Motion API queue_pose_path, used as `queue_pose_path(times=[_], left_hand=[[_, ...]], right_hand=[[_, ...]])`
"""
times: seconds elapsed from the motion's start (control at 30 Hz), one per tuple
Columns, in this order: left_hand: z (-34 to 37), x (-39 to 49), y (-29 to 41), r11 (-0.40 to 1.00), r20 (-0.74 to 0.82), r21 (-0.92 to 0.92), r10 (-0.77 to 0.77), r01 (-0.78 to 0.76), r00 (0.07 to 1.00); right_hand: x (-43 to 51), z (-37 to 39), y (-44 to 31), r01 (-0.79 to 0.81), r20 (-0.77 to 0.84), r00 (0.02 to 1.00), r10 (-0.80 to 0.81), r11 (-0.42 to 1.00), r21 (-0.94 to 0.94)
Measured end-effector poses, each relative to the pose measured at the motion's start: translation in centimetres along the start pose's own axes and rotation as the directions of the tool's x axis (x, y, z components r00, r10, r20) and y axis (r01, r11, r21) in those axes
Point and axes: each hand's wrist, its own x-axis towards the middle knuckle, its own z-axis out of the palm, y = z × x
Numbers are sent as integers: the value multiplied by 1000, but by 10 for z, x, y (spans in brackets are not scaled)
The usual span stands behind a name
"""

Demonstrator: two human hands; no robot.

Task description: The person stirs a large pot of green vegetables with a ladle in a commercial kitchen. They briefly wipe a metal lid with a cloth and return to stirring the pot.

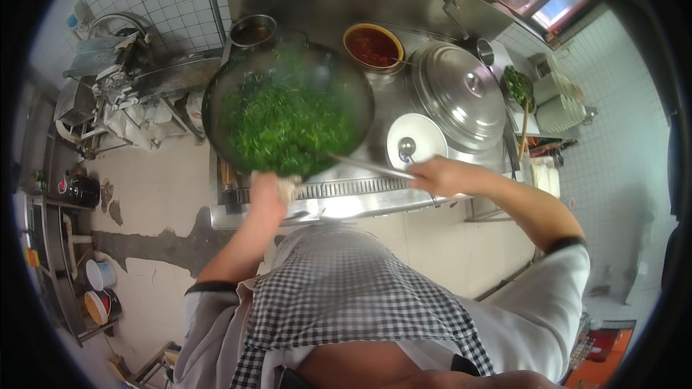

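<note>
A large dark wok (207, 102) on the stove holds a heap of chopped leafy greens (292, 119), with steam hazing its far side. My left hand (266, 194) grips the wok's near rim through a folded pale cloth (289, 186). In my right hand (446, 175) is the metal handle of a cooking utensil (370, 166). Its far end is buried in the greens, so I cannot tell whether it is a ladle or a spatula. Just beyond my right hand stands a white bowl (427, 129) with a metal ladle (406, 146) in it.
Behind the wok are a metal pot (253, 31) of brown liquid and a yellow-rimmed basin (346, 43) of red sauce. A large domed metal lid (459, 92) covers the stove's right. Stacked plates (562, 113) and a colander-like vessel of greens (519, 86) stand farther right. Buckets (101, 274) sit at left.
</note>
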Motion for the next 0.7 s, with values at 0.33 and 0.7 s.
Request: queue_pose_path(times=[0.33,0.7], left_hand=[[-54,-24,-46,983,108,-164,105,-86,989],[-18,22,-34,984,48,-106,152,-146,987]], right_hand=[[117,56,17,-104,-472,876,98,994,13],[26,4,-41,-141,3,990,143,983,-119]])
